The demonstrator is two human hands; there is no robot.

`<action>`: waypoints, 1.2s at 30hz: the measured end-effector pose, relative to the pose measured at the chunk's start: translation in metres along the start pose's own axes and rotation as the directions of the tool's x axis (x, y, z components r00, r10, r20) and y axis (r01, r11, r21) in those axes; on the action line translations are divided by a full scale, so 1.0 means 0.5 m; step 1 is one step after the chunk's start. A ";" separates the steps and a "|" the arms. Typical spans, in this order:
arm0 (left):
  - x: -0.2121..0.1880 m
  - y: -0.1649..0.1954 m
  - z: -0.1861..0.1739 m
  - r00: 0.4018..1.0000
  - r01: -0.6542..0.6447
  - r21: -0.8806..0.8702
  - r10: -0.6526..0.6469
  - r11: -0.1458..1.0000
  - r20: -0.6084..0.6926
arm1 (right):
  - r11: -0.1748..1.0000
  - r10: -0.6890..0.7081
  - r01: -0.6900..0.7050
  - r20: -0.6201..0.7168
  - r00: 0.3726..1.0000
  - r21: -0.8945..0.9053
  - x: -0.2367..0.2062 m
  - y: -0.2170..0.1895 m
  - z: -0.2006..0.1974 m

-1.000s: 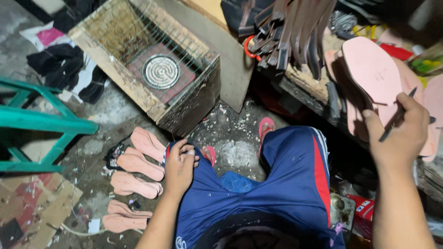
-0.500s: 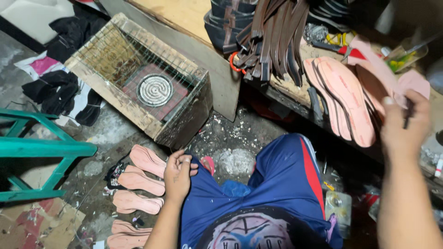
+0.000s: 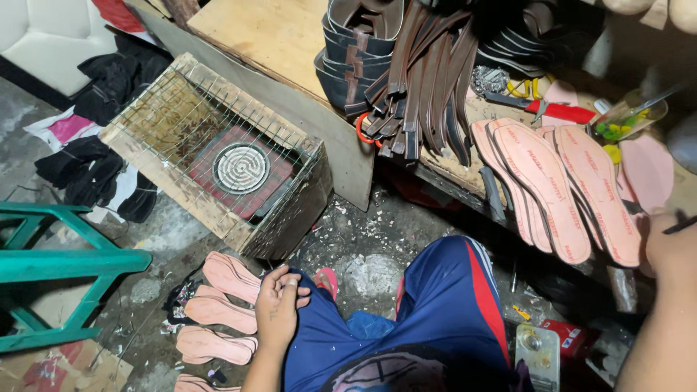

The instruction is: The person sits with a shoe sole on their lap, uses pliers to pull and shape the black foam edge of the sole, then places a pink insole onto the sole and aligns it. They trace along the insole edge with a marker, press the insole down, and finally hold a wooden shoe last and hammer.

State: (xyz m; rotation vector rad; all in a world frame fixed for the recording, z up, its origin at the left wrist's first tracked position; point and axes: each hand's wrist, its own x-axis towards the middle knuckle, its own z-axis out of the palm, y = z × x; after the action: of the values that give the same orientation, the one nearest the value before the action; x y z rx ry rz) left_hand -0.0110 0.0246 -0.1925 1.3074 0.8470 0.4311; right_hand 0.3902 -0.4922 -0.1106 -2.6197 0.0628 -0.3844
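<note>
My left hand (image 3: 279, 308) rests on my left knee in blue trousers (image 3: 435, 312), fingers loosely curled with nothing in them. Just left of it, several pink shoe soles (image 3: 218, 308) lie on the dirty floor. My right hand (image 3: 671, 250) is at the right edge, closed around a thin dark stick-like tool (image 3: 682, 225). It sits beside a fanned stack of pink insoles (image 3: 552, 185) that overhangs the wooden bench (image 3: 268, 33).
A wire-mesh wooden box holding a round burner (image 3: 239, 167) stands on the floor ahead. A bundle of dark leather straps (image 3: 414, 80) hangs off the bench. Green stool (image 3: 58, 265) at left. Black cloths (image 3: 91, 170), a plastic cup (image 3: 628, 120), a red-handled tool (image 3: 563, 112).
My right hand has dropped from the insoles toward the right edge, still gripping the thin tool. The left hand's fingers have curled on the knee. The view has shifted toward the bench.
</note>
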 end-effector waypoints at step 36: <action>0.006 0.016 0.015 0.998 0.037 0.052 -0.034 0.998 -0.057 | 0.831 -0.552 0.556 0.128 0.824 0.010 0.152 -0.133 0.035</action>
State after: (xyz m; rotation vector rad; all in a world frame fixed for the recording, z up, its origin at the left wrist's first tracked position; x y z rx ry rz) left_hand -0.0019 0.0236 -0.1857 1.3324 0.9329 0.4210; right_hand 0.4662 -0.4339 -0.0740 -2.6410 -0.7620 -0.4090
